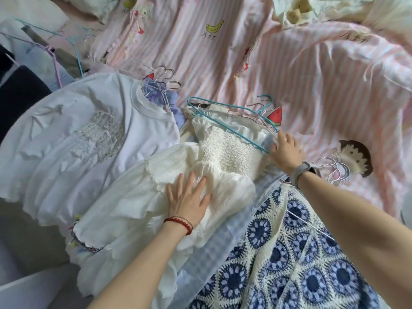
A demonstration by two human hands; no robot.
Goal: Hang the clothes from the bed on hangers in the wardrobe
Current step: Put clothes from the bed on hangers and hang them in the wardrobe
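Two hands on a cream smocked dress (225,150) laid on the bed: left hand (189,197) pressed flat, fingers spread; right hand (286,150) fingers curled at teal hanger (231,121) end, grip unclear. Risk: strapless top could be slid off hanger when lifted

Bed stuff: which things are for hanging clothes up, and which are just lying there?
For the job:
white dress
teal hanger
white T-shirt
blue crochet garment
spare hangers

Just lying there:
striped cartoon duvet
pillow
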